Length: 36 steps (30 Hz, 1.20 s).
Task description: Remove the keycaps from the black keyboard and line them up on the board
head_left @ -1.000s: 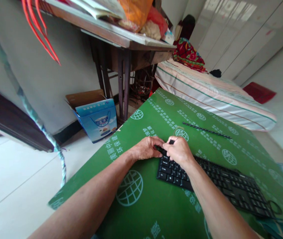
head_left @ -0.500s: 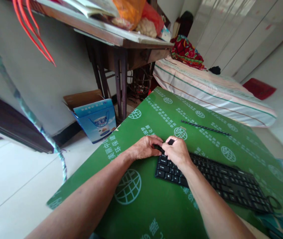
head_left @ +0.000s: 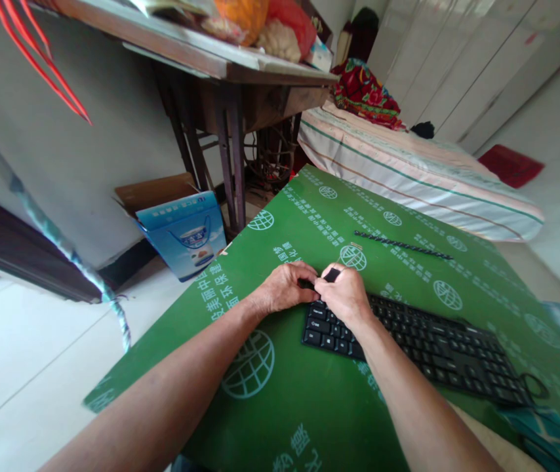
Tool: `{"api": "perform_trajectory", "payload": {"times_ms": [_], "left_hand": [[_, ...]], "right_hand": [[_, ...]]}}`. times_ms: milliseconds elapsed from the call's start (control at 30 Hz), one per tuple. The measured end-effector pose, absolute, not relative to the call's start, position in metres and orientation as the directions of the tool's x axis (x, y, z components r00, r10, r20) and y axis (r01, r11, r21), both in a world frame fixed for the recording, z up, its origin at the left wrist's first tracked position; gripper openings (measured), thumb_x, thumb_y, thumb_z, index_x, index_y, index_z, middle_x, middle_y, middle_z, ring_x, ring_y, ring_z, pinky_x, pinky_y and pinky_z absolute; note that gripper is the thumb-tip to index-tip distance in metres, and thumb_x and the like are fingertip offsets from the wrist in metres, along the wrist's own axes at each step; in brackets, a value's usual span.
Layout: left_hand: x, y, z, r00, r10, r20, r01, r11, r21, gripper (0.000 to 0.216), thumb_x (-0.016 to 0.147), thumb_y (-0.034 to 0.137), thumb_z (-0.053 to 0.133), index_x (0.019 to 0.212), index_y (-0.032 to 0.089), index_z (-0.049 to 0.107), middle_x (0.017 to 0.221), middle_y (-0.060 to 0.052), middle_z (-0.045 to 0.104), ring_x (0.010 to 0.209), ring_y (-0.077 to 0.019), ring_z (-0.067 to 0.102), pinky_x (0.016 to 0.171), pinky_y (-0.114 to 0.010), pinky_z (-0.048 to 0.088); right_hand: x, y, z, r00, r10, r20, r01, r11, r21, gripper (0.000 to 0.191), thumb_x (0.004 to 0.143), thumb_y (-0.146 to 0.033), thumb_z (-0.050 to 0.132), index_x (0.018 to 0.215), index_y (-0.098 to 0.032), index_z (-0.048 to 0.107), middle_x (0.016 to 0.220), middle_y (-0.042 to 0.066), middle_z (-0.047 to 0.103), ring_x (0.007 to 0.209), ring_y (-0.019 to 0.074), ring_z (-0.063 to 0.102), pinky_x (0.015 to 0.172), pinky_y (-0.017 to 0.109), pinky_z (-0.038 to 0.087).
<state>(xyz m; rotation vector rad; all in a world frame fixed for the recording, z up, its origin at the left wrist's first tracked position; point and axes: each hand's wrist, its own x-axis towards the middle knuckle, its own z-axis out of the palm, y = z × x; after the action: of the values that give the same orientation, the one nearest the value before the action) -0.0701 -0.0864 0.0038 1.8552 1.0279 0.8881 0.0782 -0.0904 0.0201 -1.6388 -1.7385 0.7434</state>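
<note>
A black keyboard lies on a green board printed with pale globes and characters. At its upper left corner my left hand is closed, thumb and fingers curled towards each other with something dark between them that I cannot make out. My right hand sits just beside it, over the keyboard's left end, pinching a small black piece that shows above the fingers. The two hands' fingertips meet, and they hide the keyboard's corner. Farther back on the board rests a thin black patterned strip.
A blue carton stands on the floor left of the board, below a wooden table loaded with bags. Behind is a bed with striped bedding. Teal checked cloth lies by the keyboard's right end.
The view has shifted slightly, so everything sits a little farther left and higher or lower in the picture. Both hands stay at the same keyboard corner with nearly the same grip.
</note>
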Motion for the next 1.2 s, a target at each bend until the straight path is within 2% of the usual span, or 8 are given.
{"api": "perform_trajectory", "payload": {"times_ms": [133, 300, 567, 800, 1033, 1200], "left_hand": [[-0.065, -0.089, 0.004, 0.368, 0.914, 0.170, 0.390, -0.318, 0.864, 0.017, 0.059, 0.012, 0.068, 0.076, 0.018, 0.070, 0.087, 0.000, 0.065, 0.082, -0.0158, 0.059, 0.075, -0.026, 0.046], [-0.060, -0.092, 0.004, 0.323, 0.931, 0.172, 0.443, -0.309, 0.841, 0.015, 0.061, 0.013, 0.067, 0.075, 0.019, 0.069, 0.085, 0.000, 0.065, 0.083, -0.0166, 0.059, 0.078, -0.027, 0.046], [-0.058, -0.095, 0.005, 0.307, 0.938, 0.162, 0.471, -0.298, 0.830, 0.016, 0.064, 0.014, 0.065, 0.078, 0.020, 0.071, 0.088, 0.000, 0.064, 0.084, -0.0165, 0.059, 0.079, -0.027, 0.047], [-0.055, -0.100, 0.007, 0.285, 0.944, 0.164, 0.565, -0.304, 0.767, 0.015, 0.067, 0.017, 0.062, 0.078, 0.022, 0.070, 0.092, 0.000, 0.063, 0.084, -0.0165, 0.059, 0.076, -0.026, 0.048], [-0.055, -0.106, 0.010, 0.361, 0.913, 0.191, 0.640, -0.391, 0.662, 0.020, 0.074, 0.023, 0.056, 0.090, 0.022, 0.068, 0.102, -0.002, 0.059, 0.089, -0.0184, 0.059, 0.075, -0.027, 0.047], [-0.055, -0.106, 0.009, 0.398, 0.891, 0.217, 0.648, -0.441, 0.620, 0.015, 0.076, 0.022, 0.056, 0.085, 0.022, 0.067, 0.102, -0.003, 0.059, 0.093, -0.0193, 0.057, 0.077, -0.028, 0.047]], "right_hand": [[0.078, -0.092, 0.020, 0.002, 0.994, 0.107, 0.634, 0.081, -0.769, 0.008, 0.059, -0.026, 0.055, 0.056, -0.019, 0.050, 0.046, -0.005, 0.049, 0.043, 0.0106, 0.045, 0.041, 0.019, 0.033], [0.080, -0.094, 0.013, 0.049, 0.993, 0.108, 0.538, 0.065, -0.840, 0.008, 0.059, -0.024, 0.054, 0.059, -0.020, 0.047, 0.044, -0.007, 0.046, 0.040, 0.0096, 0.042, 0.041, 0.020, 0.033], [0.079, -0.099, 0.011, 0.104, 0.984, 0.146, 0.479, 0.079, -0.874, 0.010, 0.059, -0.023, 0.054, 0.057, -0.021, 0.045, 0.045, -0.006, 0.046, 0.043, 0.0111, 0.043, 0.042, 0.020, 0.034], [0.078, -0.103, 0.007, 0.168, 0.973, 0.161, 0.429, 0.075, -0.900, 0.011, 0.058, -0.022, 0.054, 0.057, -0.021, 0.044, 0.044, -0.007, 0.044, 0.043, 0.0108, 0.042, 0.042, 0.021, 0.034], [0.081, -0.103, 0.005, 0.198, 0.967, 0.162, 0.301, 0.098, -0.949, 0.012, 0.058, -0.018, 0.053, 0.057, -0.021, 0.042, 0.041, -0.008, 0.043, 0.038, 0.0097, 0.041, 0.038, 0.020, 0.032], [0.083, -0.100, 0.006, 0.168, 0.977, 0.131, 0.259, 0.085, -0.962, 0.012, 0.057, -0.017, 0.055, 0.057, -0.020, 0.043, 0.039, -0.009, 0.044, 0.035, 0.0086, 0.041, 0.035, 0.018, 0.031]]}}
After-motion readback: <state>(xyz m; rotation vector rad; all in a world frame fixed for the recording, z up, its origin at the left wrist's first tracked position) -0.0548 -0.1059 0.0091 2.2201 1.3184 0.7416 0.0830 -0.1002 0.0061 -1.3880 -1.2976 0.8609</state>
